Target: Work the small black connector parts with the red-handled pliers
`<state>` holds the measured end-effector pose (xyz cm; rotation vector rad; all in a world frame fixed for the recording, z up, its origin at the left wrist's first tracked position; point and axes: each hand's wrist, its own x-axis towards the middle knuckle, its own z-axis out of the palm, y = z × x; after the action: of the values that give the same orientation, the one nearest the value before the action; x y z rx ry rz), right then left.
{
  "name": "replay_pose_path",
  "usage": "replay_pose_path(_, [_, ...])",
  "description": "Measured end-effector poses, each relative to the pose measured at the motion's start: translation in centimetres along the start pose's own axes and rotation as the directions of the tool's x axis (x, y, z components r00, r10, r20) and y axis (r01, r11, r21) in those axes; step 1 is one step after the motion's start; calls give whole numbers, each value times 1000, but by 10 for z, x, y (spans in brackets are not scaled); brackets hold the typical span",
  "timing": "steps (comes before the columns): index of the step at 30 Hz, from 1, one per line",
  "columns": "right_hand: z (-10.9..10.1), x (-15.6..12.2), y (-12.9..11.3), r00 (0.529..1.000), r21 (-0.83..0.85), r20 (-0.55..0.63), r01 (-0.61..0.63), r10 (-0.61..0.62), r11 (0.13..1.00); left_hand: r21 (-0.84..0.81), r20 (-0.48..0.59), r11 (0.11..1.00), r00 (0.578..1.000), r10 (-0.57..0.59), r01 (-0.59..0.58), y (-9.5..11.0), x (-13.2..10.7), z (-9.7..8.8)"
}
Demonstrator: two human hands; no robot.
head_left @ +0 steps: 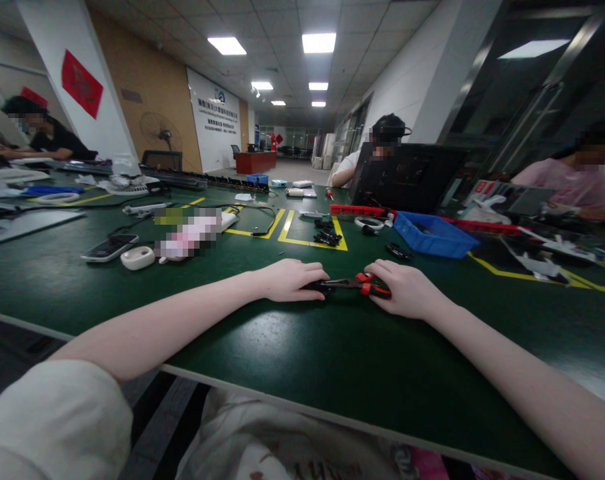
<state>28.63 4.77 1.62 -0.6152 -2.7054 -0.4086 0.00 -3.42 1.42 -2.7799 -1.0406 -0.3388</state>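
Observation:
My right hand [402, 288] is closed round the red and black handles of a pair of long-nose pliers [351, 283]. The jaws point left, toward my left hand [295, 280]. Between the fingers of that hand is a small black part [316, 286], and the plier tips meet it. Its exact kind is too small and covered to make out. Both hands are just above the green tabletop. Beyond them, several similar black parts [328, 235] lie in a yellow-taped square, and another dark piece [398, 251] lies behind my right hand.
A blue bin [432, 235] stands at the right, beside red trays [359, 210]. A large black monitor [407, 173] rises behind. On the left lie a phone [110, 247], a white oval case [137, 257] and cables. Other people sit around the table [302, 360].

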Motion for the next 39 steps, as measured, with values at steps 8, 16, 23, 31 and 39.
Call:
replay_pose_path(8, [0, 0, 0, 1000, 0, -2, 6, -6, 1000, -18, -3, 1000, 1000, -4, 4, 0, 0, 0])
replay_pose_path(16, [-1, 1, 0, 1000, -3, 14, 5, -5, 1000, -1, -12, 1000, 1000, 8, -9, 0, 0, 0])
replay_pose_path(23, [-1, 1, 0, 1000, -7, 14, 2, -2, 1000, 1, 1, 1000, 1000, -5, 5, 1, 0, -1])
replay_pose_path(31, [1, 0, 2, 1000, -43, -7, 27, -28, 999, 2, 6, 1000, 1000, -8, 8, 0, 0, 1])
replay_pose_path(39, [2, 0, 1, 997, -53, -51, 58, -61, 997, -8, -4, 1000, 1000, 2, -2, -1, 0, 1])
